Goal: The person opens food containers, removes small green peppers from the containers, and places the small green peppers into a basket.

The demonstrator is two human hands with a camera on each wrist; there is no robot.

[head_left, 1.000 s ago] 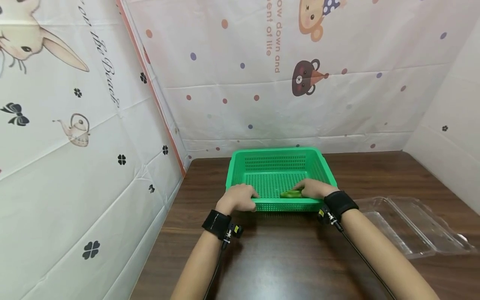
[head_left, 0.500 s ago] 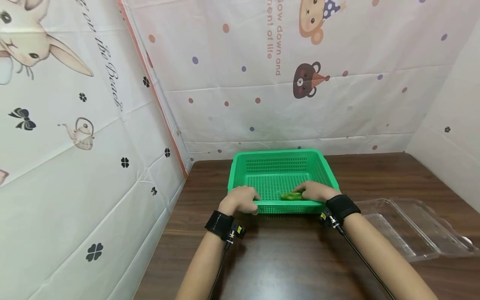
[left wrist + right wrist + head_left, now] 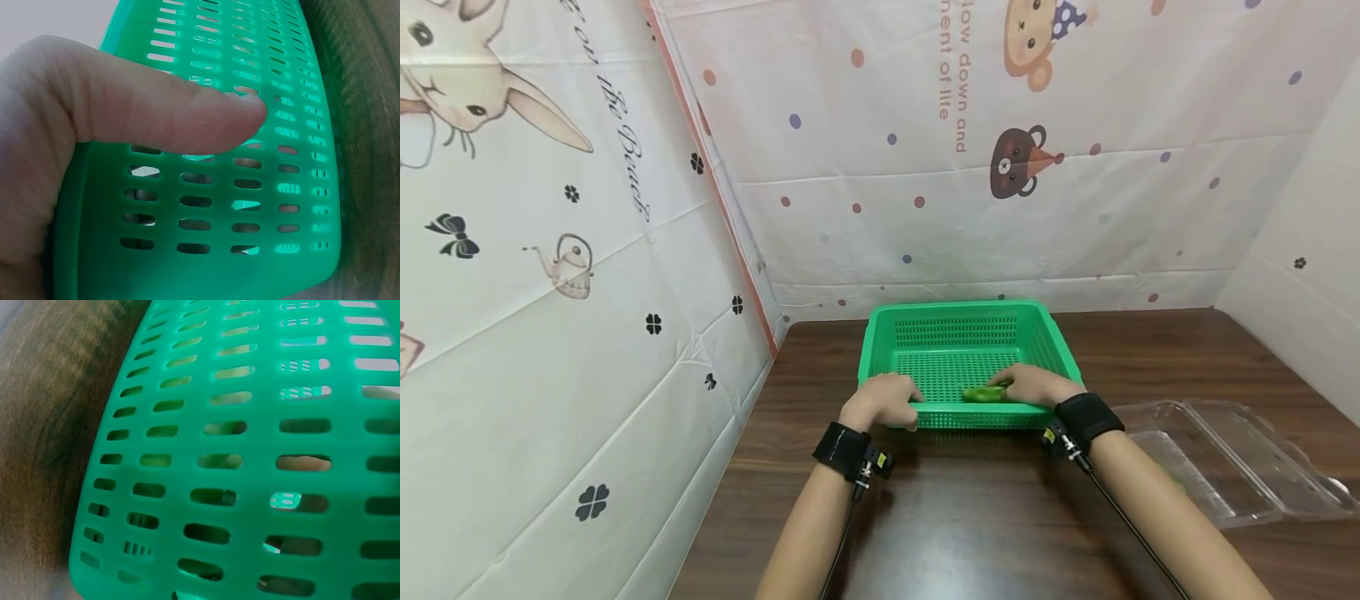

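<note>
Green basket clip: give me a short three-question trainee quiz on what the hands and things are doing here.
1. True or false: the left hand grips the near rim of the green basket.
2. Where is the green vegetable? A) on the table B) inside the basket, at the right hand C) in the clear plastic box
3. What lies open on the table to the right of the basket?

Key: 1 true; 2 B; 3 the clear plastic box.
</note>
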